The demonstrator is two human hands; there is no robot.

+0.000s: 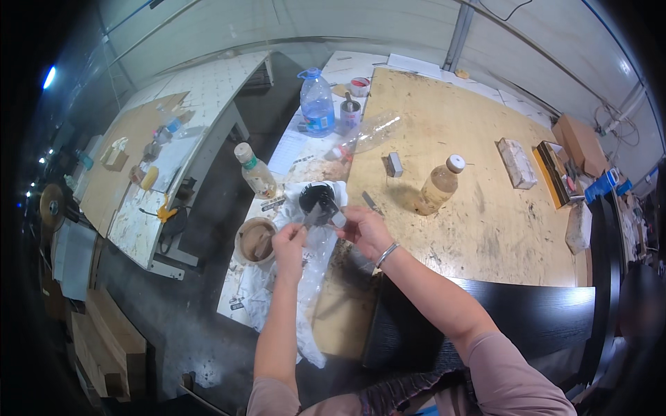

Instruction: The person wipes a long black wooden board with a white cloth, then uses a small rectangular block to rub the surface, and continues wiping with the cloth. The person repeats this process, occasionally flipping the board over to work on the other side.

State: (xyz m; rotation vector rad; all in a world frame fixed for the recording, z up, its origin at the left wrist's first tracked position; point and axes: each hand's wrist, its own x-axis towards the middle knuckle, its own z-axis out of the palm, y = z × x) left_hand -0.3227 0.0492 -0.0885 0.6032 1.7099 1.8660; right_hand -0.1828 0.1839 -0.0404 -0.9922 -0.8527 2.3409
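My left hand (288, 241) is closed in a pinch on a thin grey scraper blade (313, 214), held over a round container of glossy black paste (316, 195). Just right of it, my right hand (366, 227) pinches a small light-grey flat piece (338, 220) beside the container's near rim. What the piece is I cannot make out. Under the container lies a crumpled white cloth with clear plastic (316, 256). A brown bowl (256, 240) with something inside stands left of my left hand. A silvery bracelet circles my right wrist.
A capped bottle (255, 172) stands beyond the bowl, another (438, 186) on the stained wooden board (485, 229). Farther back are a large blue jug (317, 104) and a can (350, 114). A black panel (485, 319) lies near me. A second table (208, 104) stands left across a gap.
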